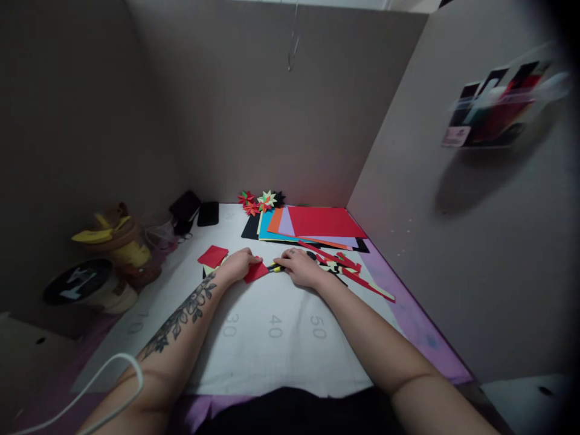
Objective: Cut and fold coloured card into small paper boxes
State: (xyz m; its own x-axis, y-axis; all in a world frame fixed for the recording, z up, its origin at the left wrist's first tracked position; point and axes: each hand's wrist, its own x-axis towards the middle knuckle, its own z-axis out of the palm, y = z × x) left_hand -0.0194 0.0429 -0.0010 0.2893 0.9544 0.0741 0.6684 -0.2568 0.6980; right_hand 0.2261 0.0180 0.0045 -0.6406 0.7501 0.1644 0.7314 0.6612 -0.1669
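Note:
My left hand (238, 263) rests on the white cutting mat (272, 338), its fingers pressed on a small red paper piece (255, 272). My right hand (299, 266) lies just to its right, fingers curled over a thin yellow and black tool (274, 267) that pokes out toward the red piece. What the tool is I cannot make out. Behind the left hand lies a red paper square (212, 255). Red, black and pale paper scraps (353, 272) lie to the right of my right hand.
A stack of coloured paper sheets (317, 225) lies at the back of the mat, with folded paper stars (260, 201) behind it. A black case (207, 213), a yellow-lidded container (118, 238) and a round tin (86, 284) stand at the left. Cardboard walls enclose the desk.

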